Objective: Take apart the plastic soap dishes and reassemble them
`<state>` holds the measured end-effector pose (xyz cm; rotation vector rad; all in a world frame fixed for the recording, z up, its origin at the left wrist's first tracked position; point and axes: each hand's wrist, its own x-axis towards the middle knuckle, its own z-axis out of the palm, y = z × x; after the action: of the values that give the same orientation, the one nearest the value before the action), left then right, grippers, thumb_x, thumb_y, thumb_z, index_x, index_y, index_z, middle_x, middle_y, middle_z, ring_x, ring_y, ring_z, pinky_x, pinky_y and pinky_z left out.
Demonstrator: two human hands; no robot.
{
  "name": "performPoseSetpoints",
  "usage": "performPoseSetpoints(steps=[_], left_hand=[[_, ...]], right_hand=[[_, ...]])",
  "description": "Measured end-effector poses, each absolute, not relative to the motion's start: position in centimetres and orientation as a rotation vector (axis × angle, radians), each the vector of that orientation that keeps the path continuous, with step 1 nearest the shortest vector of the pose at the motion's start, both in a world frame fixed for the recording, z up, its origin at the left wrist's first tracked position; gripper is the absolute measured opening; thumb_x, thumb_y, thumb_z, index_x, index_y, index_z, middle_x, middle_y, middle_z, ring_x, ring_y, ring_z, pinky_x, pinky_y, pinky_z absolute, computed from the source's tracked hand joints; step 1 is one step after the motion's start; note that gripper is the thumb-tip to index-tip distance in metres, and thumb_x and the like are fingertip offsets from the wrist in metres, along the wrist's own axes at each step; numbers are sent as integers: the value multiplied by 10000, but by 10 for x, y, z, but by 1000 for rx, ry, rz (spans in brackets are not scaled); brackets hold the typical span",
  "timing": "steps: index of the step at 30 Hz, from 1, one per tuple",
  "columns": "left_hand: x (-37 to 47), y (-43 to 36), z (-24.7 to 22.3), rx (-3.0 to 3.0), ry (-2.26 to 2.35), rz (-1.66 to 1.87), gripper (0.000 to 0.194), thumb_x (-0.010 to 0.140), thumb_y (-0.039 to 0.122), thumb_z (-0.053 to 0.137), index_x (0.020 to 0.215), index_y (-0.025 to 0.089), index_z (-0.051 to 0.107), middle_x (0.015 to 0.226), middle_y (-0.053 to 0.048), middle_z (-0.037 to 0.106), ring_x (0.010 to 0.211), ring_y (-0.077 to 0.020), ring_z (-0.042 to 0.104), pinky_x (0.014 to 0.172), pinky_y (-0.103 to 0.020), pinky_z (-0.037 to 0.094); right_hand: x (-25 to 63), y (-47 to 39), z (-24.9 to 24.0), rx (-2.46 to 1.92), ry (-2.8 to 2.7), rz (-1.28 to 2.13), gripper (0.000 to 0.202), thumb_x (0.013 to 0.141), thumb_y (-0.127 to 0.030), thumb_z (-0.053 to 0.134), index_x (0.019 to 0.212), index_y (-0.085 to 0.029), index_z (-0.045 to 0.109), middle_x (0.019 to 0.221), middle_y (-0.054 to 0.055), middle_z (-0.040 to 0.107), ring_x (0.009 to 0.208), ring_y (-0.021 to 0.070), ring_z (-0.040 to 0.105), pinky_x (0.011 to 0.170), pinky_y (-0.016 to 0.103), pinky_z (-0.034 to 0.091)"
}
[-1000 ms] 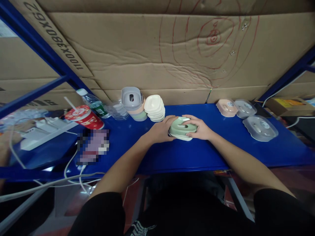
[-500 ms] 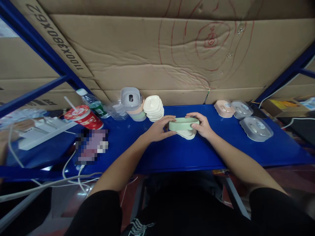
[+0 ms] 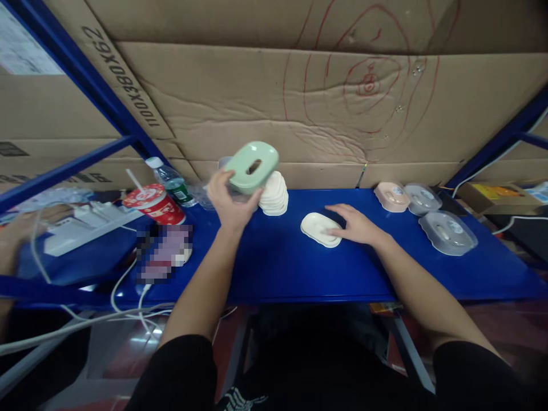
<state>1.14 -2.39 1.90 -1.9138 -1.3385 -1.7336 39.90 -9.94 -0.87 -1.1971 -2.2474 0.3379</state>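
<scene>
My left hand grips a light green oval box with a slot in its face, raised over the stacks at the back. Behind it, the stack of grey and coloured boxes is mostly hidden. Just right of that box stands a stack of cream trays. A single cream tray lies flat on the blue table. My right hand is at this tray's right end, fingers apart, the thumb at its rim.
Lidded boxes sit at the right. On the left are a red cup, a water bottle, a blurred-out object, cables and a power strip. Another person's hand shows at the far left.
The green box has gone from between both hands over the cream tray to the upper left, now in my left hand alone. My right hand has let go of it. The view has shifted slightly.
</scene>
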Motion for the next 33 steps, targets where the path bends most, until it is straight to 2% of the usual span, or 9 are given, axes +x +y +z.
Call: performPoseSetpoints(steps=[4,7,10,15,19,22,25,29,33], left_hand=[[-18,-2,14,-1669,-1620,-1749,856,776,517,861,1465,151,507,1487,-227,547,1456,-410,492,1265,-561,322],[-22,6,7,-1691,-1803,-1673,946,748,495,883,1523,117,493,1519,-261,525,1489,-443,451,1278,-583,293],[-20,8,4,-1737,-1868,-1612,1034,710,502,908,1564,103,482,1560,-281,504,1519,-458,431,1286,-587,298],[-15,9,2,-1804,-1791,-1685,1225,709,518,895,1687,91,293,1683,-301,400,1609,-448,353,1327,-573,268],[-15,10,-1,-1868,-1765,-1686,1227,721,493,881,1700,88,261,1710,-308,366,1625,-449,334,1331,-597,262],[-17,12,-3,-1893,-1743,-1666,1185,748,469,862,1699,81,272,1715,-309,357,1632,-432,329,1338,-583,259],[-17,13,-4,-1872,-1753,-1684,1272,740,487,882,1721,52,200,1726,-328,314,1652,-429,282,1348,-568,247],[-14,12,-4,-1835,-1807,-1716,1390,707,537,922,1737,43,131,1734,-348,274,1659,-449,253,1345,-595,243],[-11,10,-4,-1817,-1830,-1709,1385,706,549,928,1735,42,152,1731,-348,278,1661,-456,243,1348,-602,229]], right_hand=[[409,-97,-7,-1235,-2431,332,387,1066,-364,556,1369,-224,751,1361,134,772,1251,330,739,1094,531,582],[416,-95,-9,-1259,-2451,332,454,994,-128,490,1310,-250,792,1306,97,794,1173,282,766,1043,463,598],[424,-95,-10,-1288,-2516,381,526,893,-36,536,1279,-263,813,1216,88,802,1080,253,772,991,405,592],[421,-99,-6,-1306,-2528,540,336,893,-184,743,1215,-240,824,1005,68,761,877,223,738,823,340,562],[406,-102,-6,-1248,-2520,579,166,945,-264,745,1086,-226,823,940,48,745,755,182,691,714,299,497],[396,-105,-9,-1134,-2505,469,164,998,-314,711,1085,-211,802,941,62,760,806,202,700,747,312,494],[386,-109,-9,-1101,-2425,345,221,1038,-369,672,1118,-192,777,870,59,749,820,218,707,757,320,499],[356,-104,17,-1132,-2441,51,249,1085,-366,604,1140,-189,769,1065,116,799,931,243,734,829,355,499],[303,-77,64,-1155,-2527,-146,250,1106,-332,566,1175,-176,749,1155,132,791,1040,266,729,844,361,480]])
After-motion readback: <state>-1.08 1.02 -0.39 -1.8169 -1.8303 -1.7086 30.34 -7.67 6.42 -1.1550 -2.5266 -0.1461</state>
